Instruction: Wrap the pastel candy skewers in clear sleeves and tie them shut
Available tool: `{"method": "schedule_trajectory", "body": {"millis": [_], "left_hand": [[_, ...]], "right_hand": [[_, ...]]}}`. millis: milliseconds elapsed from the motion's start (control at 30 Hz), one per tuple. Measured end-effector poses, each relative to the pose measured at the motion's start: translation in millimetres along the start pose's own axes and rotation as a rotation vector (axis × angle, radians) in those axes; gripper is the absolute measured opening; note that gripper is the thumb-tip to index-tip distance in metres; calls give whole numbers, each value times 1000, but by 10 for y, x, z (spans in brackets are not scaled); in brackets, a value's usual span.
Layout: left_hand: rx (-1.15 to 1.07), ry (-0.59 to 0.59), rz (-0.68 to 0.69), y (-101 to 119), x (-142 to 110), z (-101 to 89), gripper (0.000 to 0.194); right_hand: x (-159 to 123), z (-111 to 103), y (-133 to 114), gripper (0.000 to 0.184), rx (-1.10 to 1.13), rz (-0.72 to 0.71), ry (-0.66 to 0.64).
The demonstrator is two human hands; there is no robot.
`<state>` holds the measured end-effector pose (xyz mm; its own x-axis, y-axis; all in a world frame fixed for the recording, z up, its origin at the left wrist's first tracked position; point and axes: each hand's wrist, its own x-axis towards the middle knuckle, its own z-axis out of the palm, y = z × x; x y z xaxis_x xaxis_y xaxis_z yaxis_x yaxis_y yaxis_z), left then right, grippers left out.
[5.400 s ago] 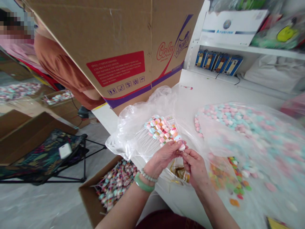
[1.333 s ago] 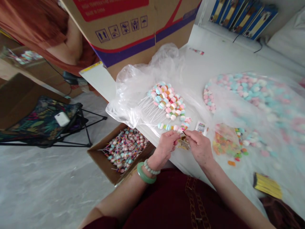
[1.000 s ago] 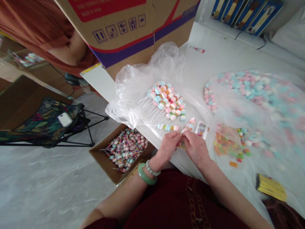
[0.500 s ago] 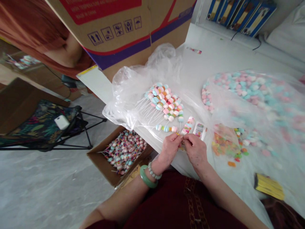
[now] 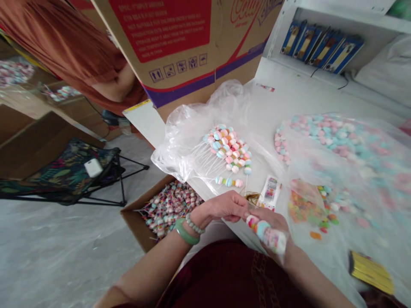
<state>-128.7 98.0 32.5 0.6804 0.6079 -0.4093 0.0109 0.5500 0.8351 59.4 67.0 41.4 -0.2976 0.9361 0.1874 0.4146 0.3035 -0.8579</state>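
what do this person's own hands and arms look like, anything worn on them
Both hands are ungloved. The left hand has a smooth green bangle and a pale beaded bracelet at its wrist; no jewellery shows by the right hand, partly hidden. Forearms are uncovered; the top is dark red.

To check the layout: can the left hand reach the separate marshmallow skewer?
Probably yes: the skewer lies beyond the left hand, nothing between, though it seems busy at the wrapped candy.

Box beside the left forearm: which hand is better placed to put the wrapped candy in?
Probably the left hand, nearer the box and at one end of the wrapped candy; the right hand is farther.
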Motion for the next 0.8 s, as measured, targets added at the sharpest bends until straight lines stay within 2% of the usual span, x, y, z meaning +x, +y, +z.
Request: {"method": "schedule_trajectory", "body": {"millis": [67,133,167,200,267,333,367,433,500,533,567,600,667,700,733,767,800], "left_hand": [[171,-63,-3,113,-63,-70,27],[439,-139,51,250,-121,-60,17],[610,-123,100,315,-148,-13,14],[800,-39,159,368,-171,63,14],[1155,306,268,414,-197,273,18],[1313,670,366,369,-174,486,20],[1306,786,421,318,-140,567,21],[1100,973,512,184,-39,640,24],[664,1070,553,39,57,600,20],[391,1058,538,-30,84,550,19],[120,960,484,-96,89,491,24],[-120,784,395,-158,71,430,34],[-432,317,163,-266,-20,320,57],[-487,129,73,-308,-84,274,66],[-485,27,24,-339,-154,233,69],[-441,14,13,-355,-224,195,67],[-368,63,26,-355,-292,159,61]], "right_hand": [[-24,-59,-53,25,-214,-331,-190],[11,-148,-126,21,-488,-615,-377],[51,-193,-166,19,-638,-693,-435],[104,-232,-204,19,-744,-706,-465],[238,-276,-262,23,-774,-591,-418],[385,-257,-288,21,-508,-308,-259],[452,-223,-290,21,-333,-164,-176],[539,-123,-280,25,7,70,-103],[539,-13,-253,27,294,203,-138],[507,30,-233,26,384,222,-145],[457,62,-210,24,442,228,-134],[399,80,-184,23,449,213,-110],[283,85,-129,19,336,138,-61],[238,79,-103,18,263,108,-64],[205,74,-80,19,203,99,-86],[186,74,-59,20,166,119,-123],[178,80,-41,21,153,177,-175]]}}
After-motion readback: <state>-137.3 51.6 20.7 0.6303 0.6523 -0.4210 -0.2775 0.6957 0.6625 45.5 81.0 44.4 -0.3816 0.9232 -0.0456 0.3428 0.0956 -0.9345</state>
